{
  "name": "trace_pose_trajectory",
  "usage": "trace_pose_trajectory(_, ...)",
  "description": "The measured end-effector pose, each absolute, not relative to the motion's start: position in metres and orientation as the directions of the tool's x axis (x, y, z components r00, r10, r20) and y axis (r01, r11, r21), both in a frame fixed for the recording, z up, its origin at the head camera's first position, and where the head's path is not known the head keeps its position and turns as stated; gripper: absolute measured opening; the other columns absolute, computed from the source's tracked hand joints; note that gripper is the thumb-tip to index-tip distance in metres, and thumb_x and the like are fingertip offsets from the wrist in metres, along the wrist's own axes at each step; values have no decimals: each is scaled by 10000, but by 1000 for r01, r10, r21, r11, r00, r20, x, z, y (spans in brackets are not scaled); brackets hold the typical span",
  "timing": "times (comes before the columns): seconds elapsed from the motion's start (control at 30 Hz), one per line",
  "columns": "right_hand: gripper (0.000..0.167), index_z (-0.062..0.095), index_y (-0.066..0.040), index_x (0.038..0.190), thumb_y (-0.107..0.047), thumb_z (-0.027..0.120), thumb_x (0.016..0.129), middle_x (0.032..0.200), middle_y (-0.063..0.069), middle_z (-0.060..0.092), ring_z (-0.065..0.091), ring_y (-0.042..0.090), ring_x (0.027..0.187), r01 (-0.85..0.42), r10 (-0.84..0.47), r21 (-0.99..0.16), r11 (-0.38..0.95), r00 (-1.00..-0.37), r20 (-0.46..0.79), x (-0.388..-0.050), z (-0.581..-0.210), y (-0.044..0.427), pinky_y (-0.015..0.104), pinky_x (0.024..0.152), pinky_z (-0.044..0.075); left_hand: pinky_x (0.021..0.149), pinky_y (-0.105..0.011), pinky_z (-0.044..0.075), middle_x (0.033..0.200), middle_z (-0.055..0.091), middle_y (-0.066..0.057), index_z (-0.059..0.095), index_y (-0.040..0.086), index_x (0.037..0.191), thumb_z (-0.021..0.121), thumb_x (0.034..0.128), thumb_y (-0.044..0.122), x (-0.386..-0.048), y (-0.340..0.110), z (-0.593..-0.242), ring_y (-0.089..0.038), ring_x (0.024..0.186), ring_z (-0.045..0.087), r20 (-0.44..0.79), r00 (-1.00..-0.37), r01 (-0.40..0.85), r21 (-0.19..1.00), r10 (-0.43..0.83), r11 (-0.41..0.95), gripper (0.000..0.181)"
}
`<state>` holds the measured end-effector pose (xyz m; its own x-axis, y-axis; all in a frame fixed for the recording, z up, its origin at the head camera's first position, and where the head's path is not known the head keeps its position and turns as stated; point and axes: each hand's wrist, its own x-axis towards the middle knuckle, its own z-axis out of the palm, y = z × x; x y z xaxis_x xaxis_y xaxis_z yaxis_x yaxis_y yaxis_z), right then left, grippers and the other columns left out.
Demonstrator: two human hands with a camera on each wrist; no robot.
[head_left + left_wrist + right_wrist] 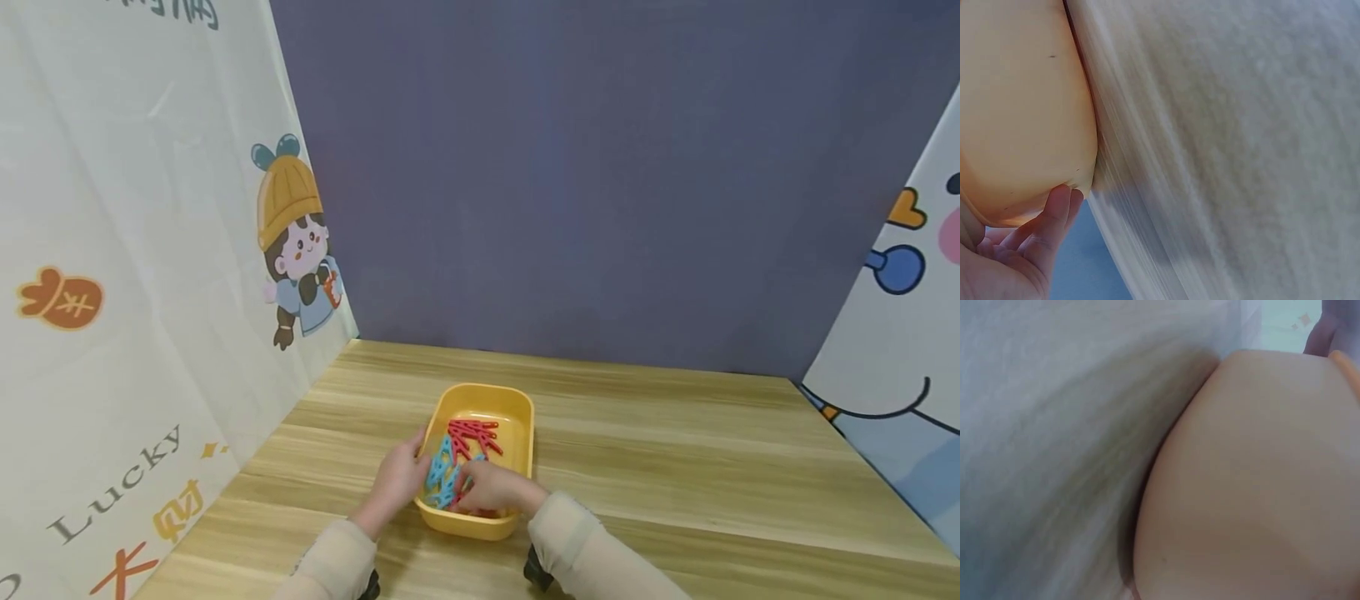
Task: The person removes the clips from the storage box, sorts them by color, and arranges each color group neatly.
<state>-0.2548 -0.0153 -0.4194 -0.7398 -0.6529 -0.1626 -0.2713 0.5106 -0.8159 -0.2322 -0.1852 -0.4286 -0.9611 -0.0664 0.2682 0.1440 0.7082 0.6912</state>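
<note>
A yellow container (pixel 480 527) holds several red clothespin-like clips (pixel 474 432) and light blue clips (pixel 441 473). My left hand (pixel 399 477) grips its left wall. In the left wrist view, the fingers of that hand (pixel 1032 253) press on the outside of the container (pixel 1022 112). My right hand (pixel 493 487) reaches inside at the near right, its fingers down among the blue clips; whether they pinch one is hidden. The right wrist view shows mostly the container's outer wall (pixel 1247 475), not the right hand's fingertips.
The container stands on a wood-grain table (pixel 660 467). A dark blue-grey panel (pixel 562 183) rises behind it. Printed white sheets with cartoon drawings stand at the left (pixel 150 250) and right (pixel 870 342).
</note>
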Motion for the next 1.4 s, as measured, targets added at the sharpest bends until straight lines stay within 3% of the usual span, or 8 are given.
trace_pose_trajectory(0.27,231,549,57,927,0,696,758,693,39,575,498,94,546,-214,-635,-882,420,-764,-117,-255,-425,-21,198,496,407,627,-393,493,1023,621,-248,465,-57,1301,563,823,6,-232,-185,-429,-260,746,576,308,-950,177,669,-51,722,492)
trace_pose_trajectory(0.53,297,574,71,1010,60,683,735,793,71,569,545,128,632,-149,-640,-944,296,-764,-80,-261,-421,-17,245,554,486,629,-371,506,1063,605,-271,463,-79,1291,557,842,5,-232,-184,-428,-273,789,596,300,-953,174,670,-48,722,467)
trace_pose_trajectory(0.67,343,571,75,1063,62,677,738,796,78,587,577,145,635,-108,-644,-963,249,-761,-81,-264,-413,-11,331,601,534,622,-350,506,1104,582,-288,453,-93,1291,551,849,12,-232,-184,-427,-278,810,599,287,-956,161,675,-55,720,464)
trace_pose_trajectory(0.77,364,547,87,1105,80,651,756,810,94,585,592,161,627,-74,-657,-978,193,-751,-72,-267,-408,-6,388,623,542,611,-331,504,1148,556,-295,440,-91,1301,540,856,19,-232,-185,-427,-283,821,600,273,-960,149,688,-62,711,469)
trace_pose_trajectory(1.03,418,486,71,1212,13,616,819,941,132,548,611,213,666,-38,-661,-992,120,-749,-51,-277,-397,12,399,591,543,673,-358,518,1196,526,-293,428,-96,1306,529,871,34,-230,-185,-426,-323,899,598,260,-964,146,697,-57,702,465)
trace_pose_trajectory(1.4,424,459,27,1252,-13,606,857,963,146,584,626,280,794,-12,-579,-996,86,-814,-40,-295,-384,38,422,686,533,725,-379,515,1197,534,-278,419,-88,1316,522,880,34,-230,-184,-425,-328,941,591,233,-970,125,703,-62,700,465)
